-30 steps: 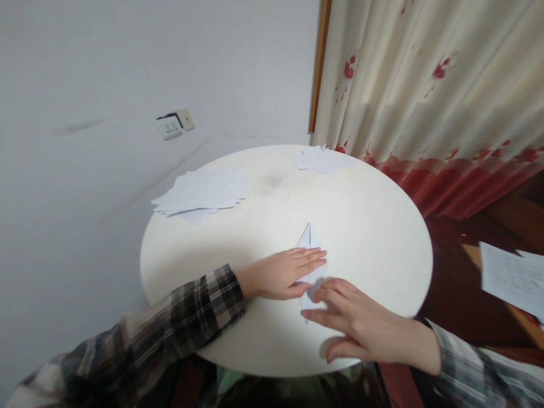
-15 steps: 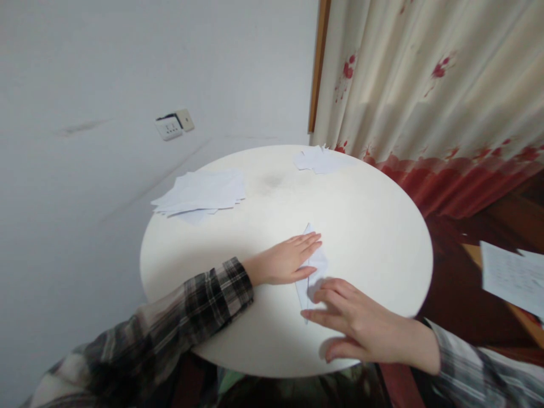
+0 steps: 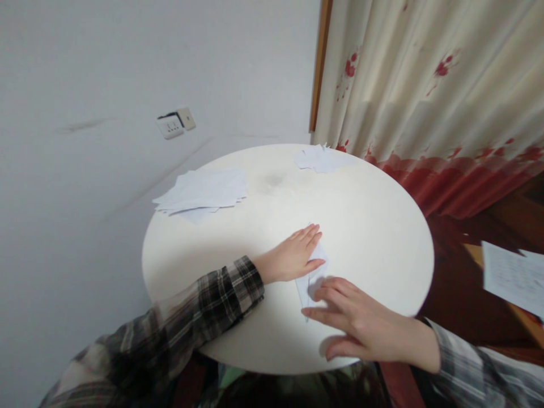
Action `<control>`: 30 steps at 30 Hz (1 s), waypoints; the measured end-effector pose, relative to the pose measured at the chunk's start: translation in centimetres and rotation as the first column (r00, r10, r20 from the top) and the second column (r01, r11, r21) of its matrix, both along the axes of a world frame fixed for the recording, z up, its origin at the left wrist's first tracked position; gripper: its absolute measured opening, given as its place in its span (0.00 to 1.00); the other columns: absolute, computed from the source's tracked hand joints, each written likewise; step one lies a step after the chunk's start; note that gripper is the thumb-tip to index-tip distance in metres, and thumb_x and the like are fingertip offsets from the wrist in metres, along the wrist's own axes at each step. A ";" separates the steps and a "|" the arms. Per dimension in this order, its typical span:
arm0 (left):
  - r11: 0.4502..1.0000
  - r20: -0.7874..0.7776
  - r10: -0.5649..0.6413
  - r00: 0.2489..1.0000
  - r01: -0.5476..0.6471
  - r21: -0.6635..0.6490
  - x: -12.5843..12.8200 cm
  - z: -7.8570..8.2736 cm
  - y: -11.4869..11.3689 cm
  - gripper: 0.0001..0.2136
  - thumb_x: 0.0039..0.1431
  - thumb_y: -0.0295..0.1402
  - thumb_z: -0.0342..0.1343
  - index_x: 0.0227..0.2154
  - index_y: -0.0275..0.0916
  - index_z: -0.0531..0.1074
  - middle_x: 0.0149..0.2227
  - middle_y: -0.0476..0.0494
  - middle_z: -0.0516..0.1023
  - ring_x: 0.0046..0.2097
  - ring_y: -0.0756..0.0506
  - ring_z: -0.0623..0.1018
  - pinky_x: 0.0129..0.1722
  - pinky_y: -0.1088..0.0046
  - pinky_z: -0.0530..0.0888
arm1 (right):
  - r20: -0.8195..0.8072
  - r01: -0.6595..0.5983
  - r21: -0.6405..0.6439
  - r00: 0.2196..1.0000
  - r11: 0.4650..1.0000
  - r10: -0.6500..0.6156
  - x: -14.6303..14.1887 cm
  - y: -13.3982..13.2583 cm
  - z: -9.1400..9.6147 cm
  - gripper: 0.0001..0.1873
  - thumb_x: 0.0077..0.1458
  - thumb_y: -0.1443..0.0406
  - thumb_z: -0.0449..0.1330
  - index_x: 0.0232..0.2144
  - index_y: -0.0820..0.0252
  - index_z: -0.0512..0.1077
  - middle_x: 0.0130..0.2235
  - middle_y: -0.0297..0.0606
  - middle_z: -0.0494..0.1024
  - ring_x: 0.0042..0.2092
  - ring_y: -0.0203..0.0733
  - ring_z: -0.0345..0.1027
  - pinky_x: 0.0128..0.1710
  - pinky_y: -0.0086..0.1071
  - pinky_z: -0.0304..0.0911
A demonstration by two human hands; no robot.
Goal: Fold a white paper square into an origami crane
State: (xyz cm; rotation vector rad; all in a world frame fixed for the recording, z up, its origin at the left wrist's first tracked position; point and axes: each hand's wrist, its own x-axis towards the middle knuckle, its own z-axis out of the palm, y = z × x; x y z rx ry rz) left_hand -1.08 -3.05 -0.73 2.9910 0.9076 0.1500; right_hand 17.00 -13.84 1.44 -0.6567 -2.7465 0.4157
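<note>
A small folded white paper (image 3: 309, 283) lies near the front of the round white table (image 3: 374, 238). My left hand (image 3: 297, 254) lies flat on the paper's far part, fingers stretched out and together, covering its tip. My right hand (image 3: 357, 324) rests on the near end of the paper, fingers spread and fingertips pressing it down. Only the middle strip of the paper shows between the two hands.
A loose stack of white sheets (image 3: 202, 192) lies at the table's back left. A smaller heap of folded white papers (image 3: 319, 158) sits at the back edge. A flowered curtain (image 3: 425, 90) hangs behind, a wall socket (image 3: 175, 123) at left, printed sheets (image 3: 512, 277) at right.
My left hand has slid away from me along the paper, from its middle up over the far tip, which is now covered. My right hand has stayed in place.
</note>
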 end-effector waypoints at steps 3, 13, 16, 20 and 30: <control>1.000 0.007 0.000 1.000 0.000 0.013 0.0 -0.1 0.0 0.29 0.62 0.46 0.34 0.58 0.27 0.46 0.62 0.30 0.45 0.64 0.42 0.45 0.59 0.65 0.48 | -0.048 -0.022 -0.014 0.999 1.000 0.021 0.6 0.8 -0.2 0.26 0.55 0.54 0.53 0.52 0.62 0.63 0.45 0.46 0.68 0.49 0.45 0.59 0.50 0.41 0.57; 0.998 0.020 0.000 1.000 -0.002 0.063 0.1 -0.8 0.4 0.29 0.62 0.45 0.34 0.58 0.26 0.47 0.62 0.29 0.47 0.64 0.41 0.46 0.59 0.65 0.48 | -0.120 0.165 0.139 0.982 0.976 -0.149 2.8 8.0 -1.0 0.17 0.58 0.66 0.49 0.49 0.59 0.66 0.49 0.45 0.68 0.52 0.43 0.61 0.49 0.42 0.62; 0.998 0.019 0.004 1.000 -0.005 0.062 0.2 -0.8 0.3 0.28 0.62 0.45 0.34 0.58 0.27 0.47 0.62 0.30 0.47 0.64 0.42 0.46 0.59 0.65 0.48 | -0.086 0.146 0.181 0.988 0.973 -0.132 2.9 8.2 -1.8 0.18 0.58 0.66 0.50 0.50 0.60 0.66 0.51 0.46 0.68 0.53 0.43 0.60 0.51 0.43 0.61; 0.999 0.009 0.008 1.000 -0.008 0.048 0.2 -0.4 0.2 0.28 0.62 0.45 0.33 0.58 0.27 0.47 0.62 0.30 0.46 0.64 0.42 0.45 0.60 0.65 0.47 | -0.050 0.150 0.201 0.988 0.968 -0.143 3.6 7.4 -2.0 0.19 0.58 0.65 0.50 0.52 0.59 0.64 0.53 0.44 0.67 0.55 0.44 0.58 0.53 0.43 0.59; 0.999 0.010 0.007 1.000 -0.007 0.033 0.3 -0.3 0.4 0.28 0.63 0.45 0.33 0.58 0.26 0.47 0.62 0.30 0.46 0.64 0.42 0.45 0.60 0.66 0.47 | -0.039 0.158 0.227 0.987 0.961 -0.153 4.6 6.3 -1.7 0.17 0.57 0.64 0.52 0.49 0.59 0.67 0.54 0.44 0.67 0.56 0.44 0.59 0.53 0.42 0.61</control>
